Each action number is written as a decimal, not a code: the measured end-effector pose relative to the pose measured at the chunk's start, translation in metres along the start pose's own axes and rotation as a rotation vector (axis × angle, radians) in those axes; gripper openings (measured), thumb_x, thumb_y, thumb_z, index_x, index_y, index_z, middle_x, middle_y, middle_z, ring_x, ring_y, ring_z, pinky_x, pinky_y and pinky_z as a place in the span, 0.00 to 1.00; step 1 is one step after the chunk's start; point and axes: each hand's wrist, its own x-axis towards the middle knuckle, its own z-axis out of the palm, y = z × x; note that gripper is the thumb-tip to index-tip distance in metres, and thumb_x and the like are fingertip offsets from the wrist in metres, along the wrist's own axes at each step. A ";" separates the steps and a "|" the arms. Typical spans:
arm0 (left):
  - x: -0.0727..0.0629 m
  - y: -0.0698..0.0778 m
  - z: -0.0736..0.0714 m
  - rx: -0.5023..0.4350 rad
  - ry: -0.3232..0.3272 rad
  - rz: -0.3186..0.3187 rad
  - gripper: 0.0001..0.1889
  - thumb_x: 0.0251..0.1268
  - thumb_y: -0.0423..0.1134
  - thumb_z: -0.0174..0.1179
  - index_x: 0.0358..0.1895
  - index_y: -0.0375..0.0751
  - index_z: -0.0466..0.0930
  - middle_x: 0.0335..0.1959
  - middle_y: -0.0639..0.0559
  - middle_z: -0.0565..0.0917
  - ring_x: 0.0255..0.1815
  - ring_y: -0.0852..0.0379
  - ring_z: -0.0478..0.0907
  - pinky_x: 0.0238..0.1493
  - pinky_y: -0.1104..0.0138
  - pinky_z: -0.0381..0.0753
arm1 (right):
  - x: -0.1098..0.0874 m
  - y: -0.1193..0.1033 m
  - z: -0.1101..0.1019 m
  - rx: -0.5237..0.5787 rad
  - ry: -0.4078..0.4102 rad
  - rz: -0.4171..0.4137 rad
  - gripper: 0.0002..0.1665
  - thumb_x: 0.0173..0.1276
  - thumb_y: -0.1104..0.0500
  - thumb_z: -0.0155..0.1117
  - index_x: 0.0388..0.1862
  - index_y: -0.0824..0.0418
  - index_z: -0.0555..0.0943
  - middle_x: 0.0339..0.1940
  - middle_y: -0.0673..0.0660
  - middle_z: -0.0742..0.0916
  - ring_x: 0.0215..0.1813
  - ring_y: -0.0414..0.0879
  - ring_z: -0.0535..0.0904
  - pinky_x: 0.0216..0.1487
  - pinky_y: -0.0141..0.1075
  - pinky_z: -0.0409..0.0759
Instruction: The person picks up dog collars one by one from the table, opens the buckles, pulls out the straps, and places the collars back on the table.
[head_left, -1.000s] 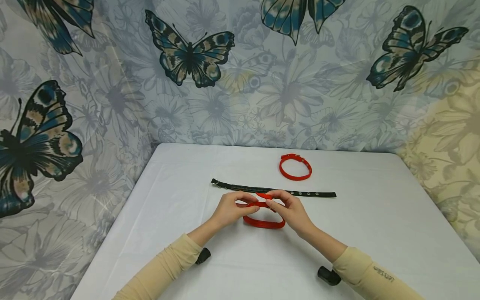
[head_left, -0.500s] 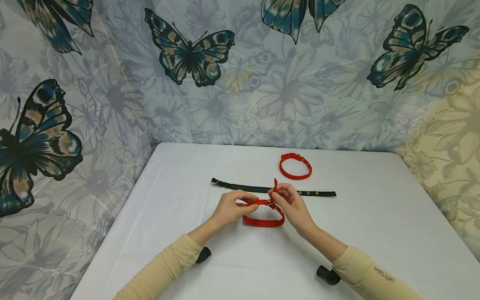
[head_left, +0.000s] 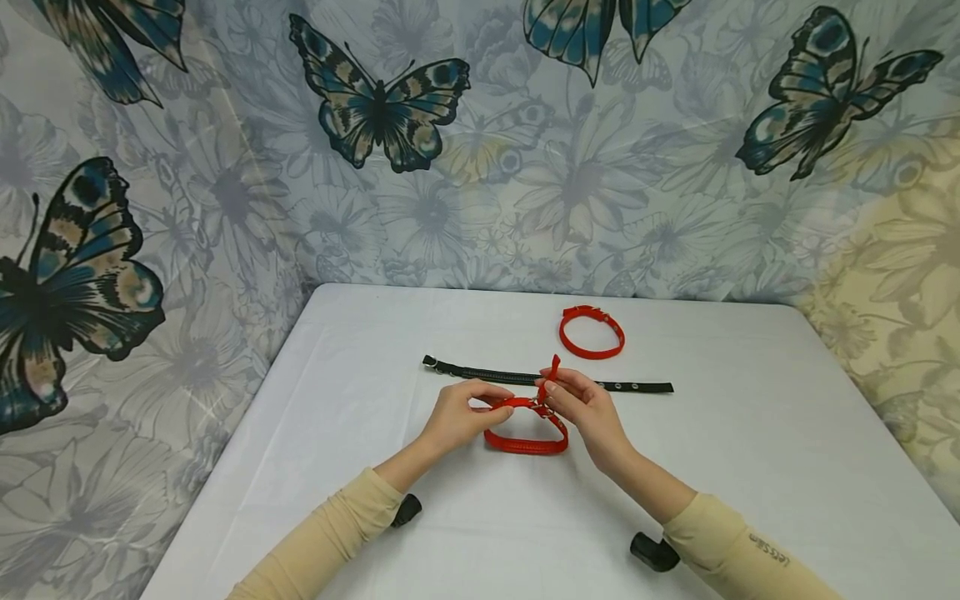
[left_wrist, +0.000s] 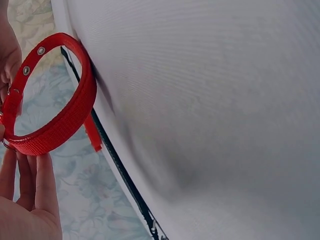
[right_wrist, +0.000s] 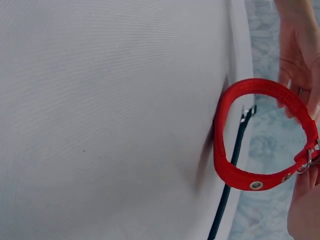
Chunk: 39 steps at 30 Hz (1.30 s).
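Note:
A red collar point(head_left: 527, 447) with metal eyelets and a buckle is looped into a ring between my hands. My left hand point(head_left: 460, 414) pinches its band just left of the buckle. With thumb and fingers, my right hand point(head_left: 587, 414) pinches the collar's free end, which points upward from the buckle. In the left wrist view, the looped red collar point(left_wrist: 75, 112) shows its padded band and eyelets, with the left fingers point(left_wrist: 46, 187) against its lower side. The right wrist view shows the collar's ring point(right_wrist: 225, 160) from the other side, the buckle partly hidden at the frame's edge.
Behind my hands a black collar point(head_left: 480, 374) lies stretched flat, its eyelet end to the right. Farther back lies another red collar point(head_left: 592, 354), buckled into a ring. All are on a white-covered table point(head_left: 750, 433) against a butterfly-patterned backdrop point(head_left: 600, 192).
The red collar's free end, lying sideways a second ago, now stands upward in my right hand, and the buckle shows. My left hand has kept its grip nearly in place.

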 end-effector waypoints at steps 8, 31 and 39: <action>-0.003 0.002 -0.003 0.056 -0.010 -0.008 0.06 0.58 0.39 0.70 0.40 0.49 0.89 0.32 0.62 0.86 0.36 0.63 0.81 0.36 0.63 0.81 | 0.003 -0.005 -0.001 0.084 -0.003 0.128 0.29 0.70 0.54 0.64 0.64 0.70 0.72 0.53 0.60 0.85 0.56 0.54 0.81 0.52 0.40 0.81; 0.012 0.009 -0.008 0.188 -0.206 -0.082 0.03 0.60 0.44 0.68 0.34 0.53 0.89 0.28 0.67 0.85 0.35 0.66 0.79 0.35 0.69 0.78 | 0.004 0.005 0.006 0.053 -0.113 0.244 0.30 0.70 0.54 0.64 0.65 0.69 0.73 0.51 0.58 0.86 0.51 0.47 0.82 0.53 0.40 0.80; 0.017 0.011 -0.009 0.135 -0.313 -0.219 0.05 0.58 0.44 0.69 0.33 0.50 0.90 0.27 0.62 0.86 0.27 0.62 0.78 0.29 0.70 0.77 | 0.005 0.008 0.008 0.072 -0.119 0.255 0.29 0.71 0.54 0.64 0.65 0.69 0.73 0.55 0.63 0.84 0.54 0.49 0.81 0.52 0.36 0.81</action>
